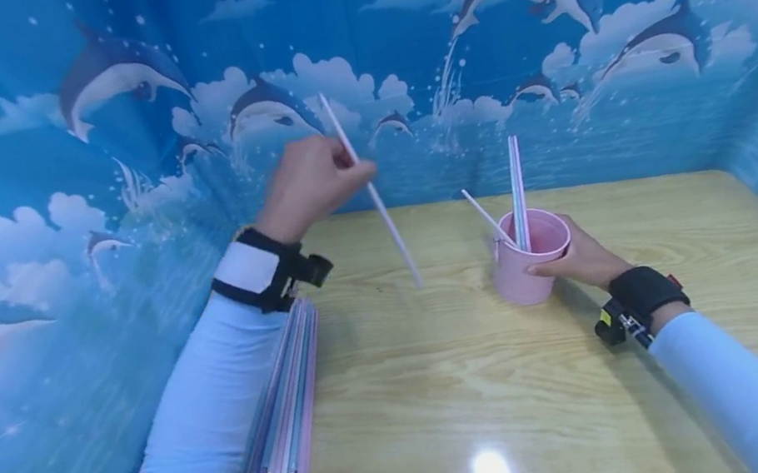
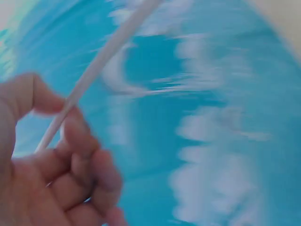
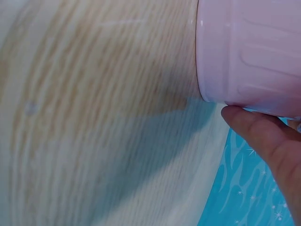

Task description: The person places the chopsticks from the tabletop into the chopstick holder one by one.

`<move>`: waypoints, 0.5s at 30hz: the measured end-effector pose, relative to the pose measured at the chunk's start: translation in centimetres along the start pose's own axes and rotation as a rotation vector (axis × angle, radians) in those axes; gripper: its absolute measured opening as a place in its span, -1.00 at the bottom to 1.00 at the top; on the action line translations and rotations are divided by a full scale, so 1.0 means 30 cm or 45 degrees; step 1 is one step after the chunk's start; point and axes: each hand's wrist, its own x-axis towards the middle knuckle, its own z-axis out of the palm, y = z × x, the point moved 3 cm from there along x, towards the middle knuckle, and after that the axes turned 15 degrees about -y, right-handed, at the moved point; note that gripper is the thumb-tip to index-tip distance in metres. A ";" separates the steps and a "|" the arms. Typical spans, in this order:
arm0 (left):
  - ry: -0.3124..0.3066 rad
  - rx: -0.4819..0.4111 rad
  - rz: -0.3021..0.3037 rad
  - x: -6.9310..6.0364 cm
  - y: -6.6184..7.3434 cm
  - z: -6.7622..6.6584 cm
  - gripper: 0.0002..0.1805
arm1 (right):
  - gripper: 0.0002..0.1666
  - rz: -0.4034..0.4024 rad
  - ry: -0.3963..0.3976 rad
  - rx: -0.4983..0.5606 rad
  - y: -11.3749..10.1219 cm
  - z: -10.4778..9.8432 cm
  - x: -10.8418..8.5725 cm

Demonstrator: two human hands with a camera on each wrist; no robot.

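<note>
Raised over the far left of the table, my left hand (image 1: pixel 316 180) pinches one pale chopstick (image 1: pixel 381 206) between thumb and fingers. In the left wrist view that chopstick (image 2: pixel 96 68) crosses the fingers at a slant. My right hand (image 1: pixel 577 259) grips a pink cup (image 1: pixel 522 279) on its right side, with the thumb at the front. Several chopsticks (image 1: pixel 516 191) stand in the cup, one leaning left. A finger (image 3: pixel 258 129) lies along the cup wall (image 3: pixel 268 52) in the right wrist view. Below my left forearm lies a bundle of chopsticks (image 1: pixel 288 409), partly hidden.
The wood-grain table (image 1: pixel 408 400) carries everything. A blue dolphin-print curtain (image 1: pixel 344 40) encloses its back and sides. A bright light reflection shows near the front of the table.
</note>
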 end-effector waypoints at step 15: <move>0.329 -0.151 0.441 0.211 0.311 0.205 -0.87 | -0.19 0.034 0.014 -0.005 -0.038 0.010 0.002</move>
